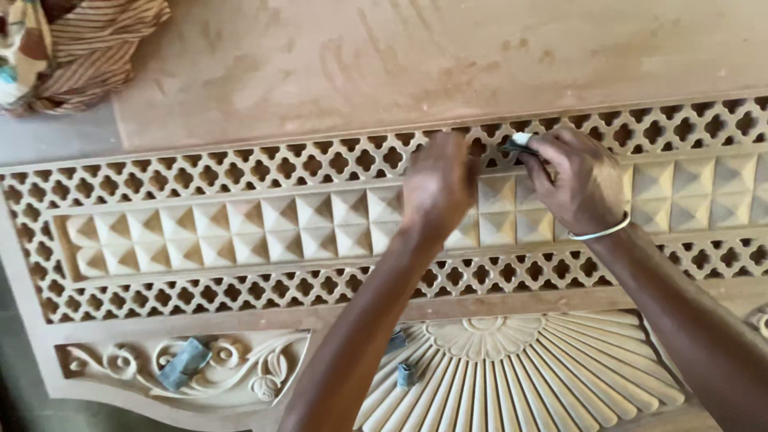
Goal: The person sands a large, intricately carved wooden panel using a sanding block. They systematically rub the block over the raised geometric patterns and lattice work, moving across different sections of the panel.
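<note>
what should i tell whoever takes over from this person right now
Left hand: pressed on the upper lattice strip of the carved wooden panel, fingers curled; whether it holds anything cannot be told.
Right hand: grip closed on a small dark folded piece, likely sandpaper, at the same lattice strip.
Spare grey pieces lie on the floral carving and on the fan carving.
A striped cloth lies at the top left.
How much of the lattice is already worked cannot be told from this view.

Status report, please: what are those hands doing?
Left hand pressing the carved lattice panel. Right hand pinching small grey piece against it. Nothing in the way.
</note>
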